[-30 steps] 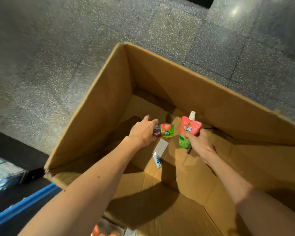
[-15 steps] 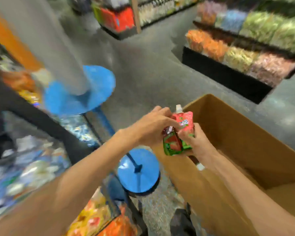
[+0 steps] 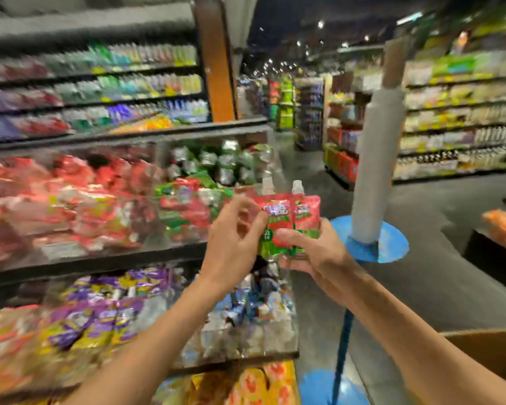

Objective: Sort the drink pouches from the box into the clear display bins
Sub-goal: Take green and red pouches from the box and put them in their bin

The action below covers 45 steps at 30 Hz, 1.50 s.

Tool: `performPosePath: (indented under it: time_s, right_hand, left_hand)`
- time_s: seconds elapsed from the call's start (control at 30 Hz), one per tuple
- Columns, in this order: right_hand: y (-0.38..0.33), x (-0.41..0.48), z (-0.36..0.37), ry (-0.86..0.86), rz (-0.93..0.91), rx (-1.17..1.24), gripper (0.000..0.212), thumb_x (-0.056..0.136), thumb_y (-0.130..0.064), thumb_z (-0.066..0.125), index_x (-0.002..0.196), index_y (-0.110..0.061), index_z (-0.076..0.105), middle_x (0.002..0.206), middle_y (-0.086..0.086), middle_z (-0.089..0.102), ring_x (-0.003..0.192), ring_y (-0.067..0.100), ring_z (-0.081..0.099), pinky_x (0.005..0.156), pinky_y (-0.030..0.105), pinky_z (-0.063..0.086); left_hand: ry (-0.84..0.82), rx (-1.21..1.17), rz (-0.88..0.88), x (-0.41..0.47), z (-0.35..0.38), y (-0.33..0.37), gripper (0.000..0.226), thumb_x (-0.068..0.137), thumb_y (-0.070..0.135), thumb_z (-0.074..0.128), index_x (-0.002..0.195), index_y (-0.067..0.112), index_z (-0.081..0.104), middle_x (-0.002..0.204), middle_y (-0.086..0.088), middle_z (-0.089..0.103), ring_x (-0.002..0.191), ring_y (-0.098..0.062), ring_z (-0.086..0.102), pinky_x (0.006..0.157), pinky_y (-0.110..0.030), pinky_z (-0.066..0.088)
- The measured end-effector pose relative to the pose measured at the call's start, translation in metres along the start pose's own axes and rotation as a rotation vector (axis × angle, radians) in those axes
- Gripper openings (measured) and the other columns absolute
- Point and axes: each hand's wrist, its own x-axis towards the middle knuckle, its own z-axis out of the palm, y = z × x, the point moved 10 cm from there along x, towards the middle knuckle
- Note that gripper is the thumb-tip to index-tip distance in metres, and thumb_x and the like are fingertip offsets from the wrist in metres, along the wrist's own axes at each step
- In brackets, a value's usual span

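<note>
Up from the box [image 3: 491,355] to the clear bins [image 3: 158,159] had come two red-green pouches [image 3: 278,226], upright, spouts up; their white lettering was too blurred to read. The right hand [image 3: 316,252] gripped their bases; the left hand [image 3: 234,244] curled at their edge, grip uncertain.

One head-worn wide-angle view, looking forward along a shop aisle

The camera sits at the person's head and faces ahead and slightly down; both forearms run up from the bottom edge to the left hand [image 3: 234,244] and right hand [image 3: 313,252], which meet at the drink pouches [image 3: 292,217] close in at mid-frame, the clear display bins [image 3: 70,252] fill the left half near the lens, a corner of the box [image 3: 491,352] cuts in at lower right, and the far shelves [image 3: 462,118] blur toward the edges
</note>
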Motion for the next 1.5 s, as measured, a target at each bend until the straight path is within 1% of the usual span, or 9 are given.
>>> performPosePath:
  time_s: [0.27, 0.57, 0.73, 0.9, 0.97, 1.1, 1.27, 1.4, 1.5]
  right_hand:
    - [-0.026, 0.033, 0.061, -0.131, -0.007, -0.037, 0.036, 0.085, -0.015, 0.074, 0.117, -0.003, 0.064, 0.104, 0.021, 0.073, 0.094, 0.042, 0.071, 0.079, 0.052, 0.060]
    - [-0.046, 0.098, 0.076, -0.332, 0.017, -0.139, 0.047, 0.088, -0.033, 0.069, 0.125, -0.009, 0.051, 0.107, 0.011, 0.073, 0.083, 0.025, 0.072, 0.064, 0.039, 0.058]
    - [-0.062, 0.130, 0.082, -0.455, 0.000, -0.226, 0.034, 0.096, -0.028, 0.059, 0.124, -0.010, 0.052, 0.114, 0.019, 0.068, 0.087, 0.033, 0.069, 0.080, 0.056, 0.056]
    - [-0.092, 0.162, 0.112, -0.478, -0.322, -0.811, 0.029, 0.102, -0.022, 0.052, 0.125, -0.020, 0.035, 0.095, 0.001, 0.060, 0.051, -0.001, 0.053, 0.047, 0.019, 0.043]
    - [-0.095, 0.170, 0.132, -0.507, -0.435, -1.090, 0.034, 0.102, -0.029, 0.050, 0.126, -0.018, 0.029, 0.099, 0.002, 0.062, 0.070, 0.007, 0.061, 0.059, 0.028, 0.050]
    - [-0.076, 0.179, 0.156, -0.628, -0.494, -1.725, 0.038, 0.104, -0.021, 0.045, 0.137, -0.008, 0.032, 0.095, 0.000, 0.051, 0.096, 0.025, 0.051, 0.085, 0.035, 0.032]
    - [-0.068, 0.190, 0.149, -0.695, -0.235, -1.840, 0.060, 0.099, -0.020, 0.058, 0.152, -0.020, 0.029, 0.133, 0.004, 0.054, 0.120, 0.025, 0.051, 0.090, 0.032, 0.039]
    - [-0.059, 0.188, 0.157, -0.747, -0.254, -1.911, 0.054, 0.097, -0.013, 0.058, 0.146, -0.025, 0.039, 0.119, -0.006, 0.058, 0.083, 0.008, 0.048, 0.076, 0.026, 0.035]
    - [-0.061, 0.188, 0.154, -0.763, -0.286, -1.867, 0.043, 0.095, -0.025, 0.063, 0.136, -0.028, 0.052, 0.129, -0.006, 0.059, 0.101, 0.014, 0.052, 0.089, 0.031, 0.040]
  left_hand:
    - [-0.105, -0.100, -0.100, 0.003, -0.023, -0.032, 0.069, 0.067, 0.048, 0.085, 0.127, 0.040, 0.052, 0.124, 0.017, 0.059, 0.109, -0.001, 0.061, 0.091, -0.024, 0.052]
    - [0.025, 0.041, 0.018, 0.064, -0.026, -0.034, 0.053, 0.083, 0.037, 0.071, 0.132, 0.043, 0.053, 0.129, 0.023, 0.055, 0.125, 0.003, 0.049, 0.101, -0.018, 0.040]
    - [0.116, 0.042, -0.033, 0.095, -0.050, -0.033, 0.052, 0.077, 0.051, 0.055, 0.126, 0.034, 0.059, 0.107, 0.031, 0.066, 0.100, 0.010, 0.061, 0.078, -0.007, 0.044]
    - [0.348, -0.070, -0.154, 0.113, -0.118, -0.058, 0.029, 0.094, 0.018, 0.047, 0.111, 0.032, 0.065, 0.093, 0.004, 0.075, 0.081, -0.024, 0.073, 0.068, -0.028, 0.058]
    - [0.383, -0.072, -0.182, 0.117, -0.136, -0.063, 0.032, 0.099, 0.009, 0.042, 0.110, 0.029, 0.065, 0.100, -0.007, 0.072, 0.085, -0.025, 0.072, 0.074, -0.037, 0.061]
    - [0.357, -0.022, -0.178, 0.121, -0.151, -0.066, 0.031, 0.101, 0.003, 0.039, 0.117, 0.016, 0.062, 0.102, -0.007, 0.067, 0.070, 0.003, 0.067, 0.056, -0.011, 0.049]
    - [0.276, -0.024, -0.244, 0.124, -0.156, -0.092, 0.029, 0.098, 0.011, 0.047, 0.117, 0.024, 0.065, 0.105, -0.003, 0.070, 0.086, -0.016, 0.068, 0.070, -0.028, 0.058]
    - [0.209, -0.059, -0.266, 0.129, -0.151, -0.098, 0.031, 0.083, 0.024, 0.054, 0.104, 0.040, 0.069, 0.094, 0.008, 0.073, 0.097, -0.030, 0.069, 0.087, -0.056, 0.056]
    - [0.153, -0.026, -0.232, 0.141, -0.144, -0.095, 0.031, 0.090, 0.014, 0.055, 0.106, 0.037, 0.069, 0.088, 0.010, 0.073, 0.090, -0.019, 0.070, 0.083, -0.044, 0.059]
